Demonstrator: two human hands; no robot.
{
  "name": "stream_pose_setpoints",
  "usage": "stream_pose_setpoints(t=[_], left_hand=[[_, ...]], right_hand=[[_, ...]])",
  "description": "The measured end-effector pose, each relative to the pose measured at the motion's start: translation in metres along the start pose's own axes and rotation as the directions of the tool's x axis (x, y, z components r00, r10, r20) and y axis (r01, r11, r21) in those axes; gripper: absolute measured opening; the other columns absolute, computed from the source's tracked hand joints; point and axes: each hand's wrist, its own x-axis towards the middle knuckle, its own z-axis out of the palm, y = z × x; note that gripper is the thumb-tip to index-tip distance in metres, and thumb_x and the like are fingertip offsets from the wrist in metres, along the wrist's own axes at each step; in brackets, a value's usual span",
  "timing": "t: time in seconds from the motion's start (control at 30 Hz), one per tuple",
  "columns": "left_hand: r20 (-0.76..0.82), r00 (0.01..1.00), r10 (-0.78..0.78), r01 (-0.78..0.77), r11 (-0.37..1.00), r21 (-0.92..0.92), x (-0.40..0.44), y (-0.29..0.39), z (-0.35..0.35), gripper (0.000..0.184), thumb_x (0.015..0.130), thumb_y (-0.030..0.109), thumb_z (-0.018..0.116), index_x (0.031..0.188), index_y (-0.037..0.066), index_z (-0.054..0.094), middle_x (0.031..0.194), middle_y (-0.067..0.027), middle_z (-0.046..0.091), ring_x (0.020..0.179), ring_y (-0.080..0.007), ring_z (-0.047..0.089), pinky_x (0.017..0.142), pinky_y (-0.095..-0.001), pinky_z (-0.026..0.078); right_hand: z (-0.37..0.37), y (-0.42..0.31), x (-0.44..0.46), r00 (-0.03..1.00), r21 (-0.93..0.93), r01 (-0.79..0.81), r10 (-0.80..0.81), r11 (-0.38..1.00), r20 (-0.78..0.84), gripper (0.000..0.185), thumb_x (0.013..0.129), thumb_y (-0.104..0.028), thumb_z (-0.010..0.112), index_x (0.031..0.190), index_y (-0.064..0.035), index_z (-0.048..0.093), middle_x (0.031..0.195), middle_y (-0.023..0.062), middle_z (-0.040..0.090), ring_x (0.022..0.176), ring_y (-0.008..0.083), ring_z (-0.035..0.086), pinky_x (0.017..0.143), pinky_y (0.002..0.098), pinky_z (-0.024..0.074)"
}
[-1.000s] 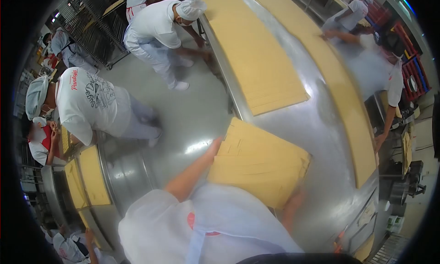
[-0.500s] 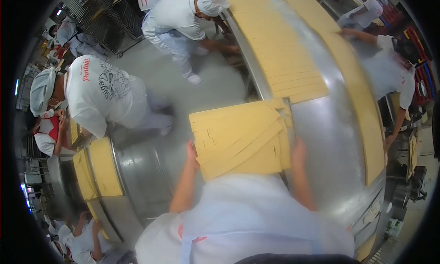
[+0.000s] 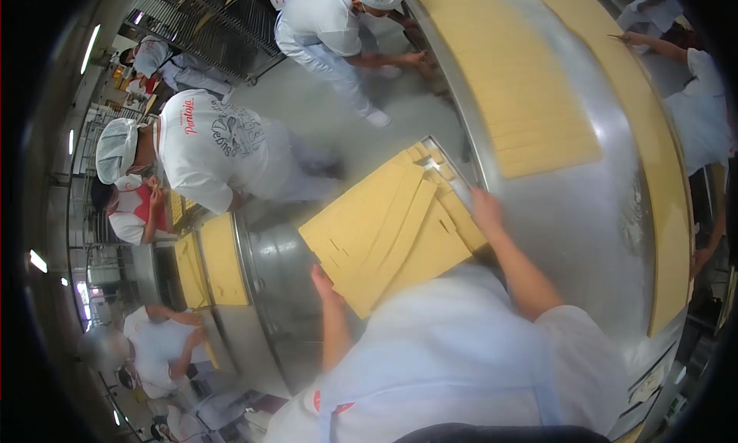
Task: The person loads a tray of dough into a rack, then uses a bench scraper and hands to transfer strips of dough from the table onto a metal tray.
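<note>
A metal tray (image 3: 460, 183) is in front of my chest, tilted in the view. Cut yellow dough sheets (image 3: 369, 224) and loose strips are piled on it, some lying crosswise. My left hand (image 3: 327, 286) is closed on its near left edge, with the fingers partly hidden beneath. Along the right side, my right hand (image 3: 486, 214) grips the tray's edge. Bare metal shows at the tray's far right corner.
To my right runs a long metal table (image 3: 569, 212) with a scored yellow dough sheet (image 3: 530, 128). A side table at left holds dough pieces (image 3: 224, 258). Co-workers stand left (image 3: 219, 147), ahead (image 3: 327, 31) and across the table (image 3: 699, 108). A tall rack (image 3: 207, 28) stands behind.
My body and view have turned left, and the tray, still in both hands, has swung round with its far right corner pointing ahead. The person ahead has shifted their arms by the table.
</note>
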Motion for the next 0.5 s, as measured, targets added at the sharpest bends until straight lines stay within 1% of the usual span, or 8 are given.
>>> stream_pose_setpoints(t=[0.07,0.13,0.17,0.27,0.37,0.43,0.47,0.5], left_hand=[[-0.020,1.000,0.000,-0.001,1.000,-0.021,0.002,0.006,-0.013,0.081,0.099,0.067,0.038,0.146,0.003,0.053,0.140,-0.0155,0.063,0.124,-0.0335,0.063,0.105,-0.0466,0.051],[-0.042,0.999,0.002,-0.003,1.000,-0.028,0.011,0.010,-0.002,0.081,0.099,0.067,0.038,0.146,0.003,0.053,0.140,-0.0152,0.063,0.124,-0.0338,0.063,0.104,-0.0472,0.051],[-0.024,1.000,-0.003,0.002,0.999,-0.037,0.020,0.013,0.004,0.080,0.099,0.067,0.038,0.146,0.003,0.053,0.140,-0.0151,0.063,0.124,-0.0338,0.063,0.104,-0.0471,0.051],[0.016,1.000,-0.017,0.018,0.999,-0.043,0.059,0.035,0.018,0.079,0.099,0.066,0.038,0.146,0.004,0.053,0.140,-0.0147,0.063,0.124,-0.0336,0.063,0.104,-0.0466,0.052],[0.035,0.999,-0.021,0.021,1.000,-0.002,0.111,0.061,0.034,0.079,0.099,0.066,0.039,0.146,0.004,0.054,0.140,-0.0148,0.063,0.125,-0.0332,0.063,0.104,-0.0456,0.052],[0.062,0.998,-0.001,-0.001,1.000,0.027,0.144,0.081,0.067,0.080,0.099,0.066,0.039,0.145,0.003,0.054,0.139,-0.0152,0.064,0.124,-0.0329,0.064,0.104,-0.0449,0.052],[0.068,0.997,-0.029,0.027,0.999,0.035,0.162,0.093,0.076,0.080,0.099,0.066,0.039,0.145,0.003,0.054,0.139,-0.0154,0.064,0.123,-0.0328,0.064,0.104,-0.0450,0.052],[0.074,0.996,-0.058,0.055,0.998,0.043,0.181,0.107,0.083,0.080,0.099,0.066,0.039,0.145,0.002,0.054,0.138,-0.0156,0.065,0.123,-0.0326,0.064,0.104,-0.0450,0.052]], right_hand=[[0.008,-0.008,0.007,0.999,0.030,-0.030,0.029,0.999,0.022,0.056,0.099,-0.049,0.044,0.110,-0.0037,0.074,0.107,0.0286,0.070,0.105,0.0495,0.065,0.089,0.0527,0.0501],[0.001,-0.033,0.017,0.992,0.023,-0.110,0.108,0.994,0.064,0.056,0.099,-0.049,0.044,0.109,-0.0037,0.075,0.106,0.0290,0.070,0.105,0.0498,0.065,0.089,0.0526,0.0502],[-0.001,-0.044,0.026,0.987,0.014,-0.144,0.143,0.989,0.078,0.056,0.099,-0.049,0.044,0.108,-0.0036,0.075,0.106,0.0292,0.070,0.105,0.0500,0.065,0.089,0.0526,0.0503],[0.019,-0.050,0.055,0.990,0.042,-0.134,0.132,0.990,0.048,0.057,0.098,-0.048,0.044,0.110,-0.0021,0.074,0.108,0.0293,0.070,0.107,0.0499,0.064,0.090,0.0518,0.0499],[0.030,-0.071,0.081,0.997,0.043,-0.070,0.071,0.997,-0.024,0.059,0.098,-0.049,0.043,0.110,0.0005,0.072,0.111,0.0291,0.070,0.110,0.0491,0.064,0.092,0.0510,0.0489],[0.029,-0.096,0.098,0.993,0.029,-0.115,0.116,0.993,-0.006,0.053,0.103,-0.040,0.041,0.119,0.0025,0.068,0.121,0.0295,0.066,0.117,0.0482,0.059,0.099,0.0500,0.0459],[0.029,-0.108,0.105,0.990,0.024,-0.142,0.142,0.990,0.006,0.050,0.105,-0.035,0.040,0.124,0.0034,0.066,0.126,0.0297,0.065,0.121,0.0478,0.057,0.102,0.0494,0.0444],[0.035,-0.109,0.116,0.993,0.041,-0.094,0.096,0.995,-0.062,0.052,0.103,-0.038,0.041,0.119,0.0033,0.068,0.121,0.0296,0.067,0.117,0.0472,0.059,0.099,0.0490,0.0456]])
